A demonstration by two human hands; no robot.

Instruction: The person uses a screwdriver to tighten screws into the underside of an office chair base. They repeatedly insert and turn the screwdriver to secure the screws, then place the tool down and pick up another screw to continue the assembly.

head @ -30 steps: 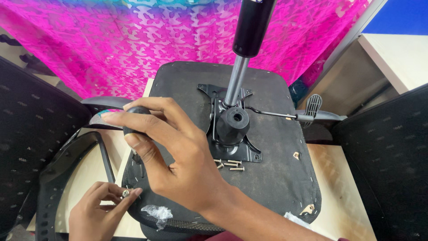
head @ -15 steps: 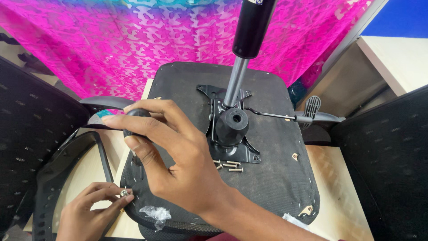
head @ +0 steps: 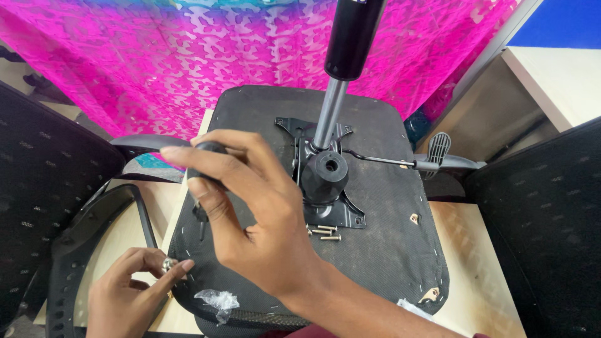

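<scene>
Since the earlier frame: left hand [head: 128, 294] stays low at lower left of the frame with its small metal fastener [head: 168, 265], little shifted; right hand [head: 250, 213] remains over the seat's left edge.

Right hand: reaches in from lower centre, palm down, wrist bent, fingers curled. Grip clenched round a black tool handle [head: 210, 150]; only the handle's rounded top shows between thumb and forefinger, the shaft and tip hidden under the palm.

Left hand: rests at the worktop [head: 476, 263] edge, thumb and fingers pinching the small metal fastener, just beside the seat's lower left corner. Kind of fastener hard to make out.

Upturned chair seat [head: 388, 250]: black, dusty underside up, centre of frame, lying on the pale worktop. Black mechanism plate [head: 338, 216] bolted at its middle; gas-lift column [head: 341, 75] rises from it, top cut off by the upper edge. Thin lever with a paddle end [head: 438, 147] runs to the right.

Loose screws [head: 325, 233]: three, on the seat just below the plate, near the right wrist.

Scrap of clear plastic [head: 216, 300]: lower seat edge, between the hands.

Surroundings: black armrest [head: 94, 231] at left, partly behind the seat; black mesh chair parts at both sides, cut off by the frame; pink patterned cloth [head: 156, 56] across the top.
</scene>
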